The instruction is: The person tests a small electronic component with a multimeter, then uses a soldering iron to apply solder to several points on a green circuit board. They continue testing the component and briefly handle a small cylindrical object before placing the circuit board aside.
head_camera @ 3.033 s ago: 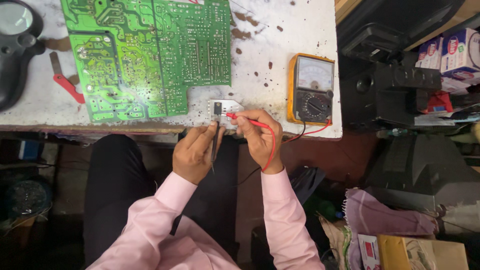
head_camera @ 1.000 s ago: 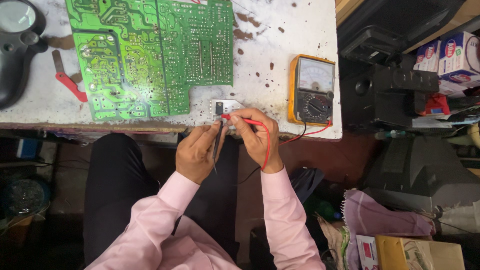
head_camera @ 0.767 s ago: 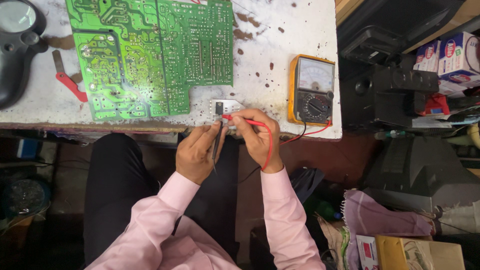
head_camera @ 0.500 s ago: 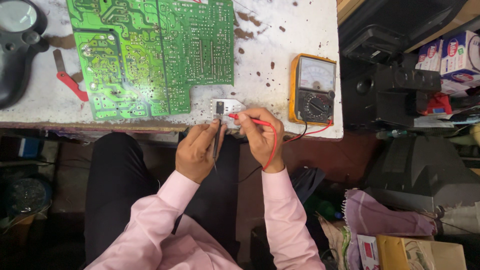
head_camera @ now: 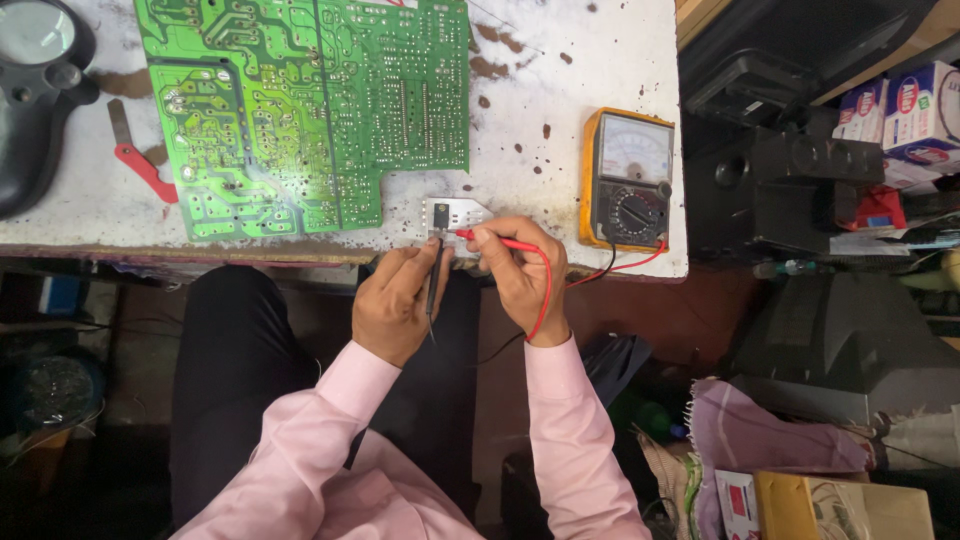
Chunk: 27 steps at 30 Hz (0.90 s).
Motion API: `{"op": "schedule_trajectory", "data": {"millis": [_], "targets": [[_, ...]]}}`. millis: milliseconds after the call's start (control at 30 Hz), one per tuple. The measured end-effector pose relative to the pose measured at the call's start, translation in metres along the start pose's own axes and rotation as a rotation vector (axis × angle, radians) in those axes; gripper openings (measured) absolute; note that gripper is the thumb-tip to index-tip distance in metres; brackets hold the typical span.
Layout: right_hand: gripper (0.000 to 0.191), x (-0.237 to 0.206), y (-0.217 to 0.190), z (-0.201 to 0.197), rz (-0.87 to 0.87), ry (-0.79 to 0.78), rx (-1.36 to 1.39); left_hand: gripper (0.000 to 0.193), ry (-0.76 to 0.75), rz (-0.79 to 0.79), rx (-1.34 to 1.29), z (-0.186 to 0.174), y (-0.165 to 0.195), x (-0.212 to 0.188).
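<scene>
Green fibreglass circuit board (head_camera: 310, 110), solder side up, dotted with shiny joints and pale traces, lying flat on scuffed white bench (head_camera: 560, 90) speckled with brown stains. Near the front edge, small black flat-bodied component on a ribbed silver metal heat sink (head_camera: 452, 214), just below the board's lower right corner. Left hand (head_camera: 392, 305) clenched round thin black plastic probe (head_camera: 433, 280), tip up against the component's lower end. Right hand (head_camera: 520, 275) pinching glossy red plastic probe (head_camera: 495, 241) between thumb and fingers, tip pointing left toward the same small part; exact contact too small to tell. Red lead looping over the right wrist, red and black wires trailing off to yellow-cased analogue meter (head_camera: 626, 180) with pale dial face and black rotary knob, just right of the hands. Pink cotton shirt sleeves, black trousers under the bench edge. Far left, red-handled tool (head_camera: 142, 165) beside black round magnifier lamp (head_camera: 35, 90). Right of the bench, black plastic casings, cardboard boxes, crumpled mauve cloth (head_camera: 770, 440) below.
</scene>
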State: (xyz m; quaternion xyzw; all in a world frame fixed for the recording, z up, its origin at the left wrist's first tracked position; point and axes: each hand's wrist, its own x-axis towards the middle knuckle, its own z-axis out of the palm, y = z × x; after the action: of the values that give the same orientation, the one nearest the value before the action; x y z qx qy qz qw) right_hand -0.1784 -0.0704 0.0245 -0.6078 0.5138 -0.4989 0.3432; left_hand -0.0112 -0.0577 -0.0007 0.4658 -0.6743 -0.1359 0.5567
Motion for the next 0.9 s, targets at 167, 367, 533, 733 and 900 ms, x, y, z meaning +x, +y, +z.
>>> {"op": "schedule_trajectory", "data": {"millis": [167,367,533,733,900], "targets": [[0.015,-0.0001,-0.0007,0.0010,0.000,0.000,0.001,0.023,0.012,0.009,-0.040,-0.0007,-0.0005,-0.0004],[0.016,-0.0004,-0.0005,0.0006,0.000,0.003,-0.004,0.021,0.028,0.028,0.001,0.0020,-0.0023,-0.0021],[0.016,0.0002,-0.0007,-0.0004,-0.011,-0.006,-0.017,0.021,0.017,0.026,0.032,0.0027,-0.0028,-0.0026],[0.016,0.0001,-0.0007,-0.0002,-0.005,-0.005,-0.011,0.020,0.027,0.019,0.039,0.0029,-0.0021,-0.0026],[0.016,0.0002,-0.0004,-0.0007,-0.002,-0.009,-0.014,0.020,0.052,0.048,0.031,0.0042,-0.0007,-0.0016]]}}
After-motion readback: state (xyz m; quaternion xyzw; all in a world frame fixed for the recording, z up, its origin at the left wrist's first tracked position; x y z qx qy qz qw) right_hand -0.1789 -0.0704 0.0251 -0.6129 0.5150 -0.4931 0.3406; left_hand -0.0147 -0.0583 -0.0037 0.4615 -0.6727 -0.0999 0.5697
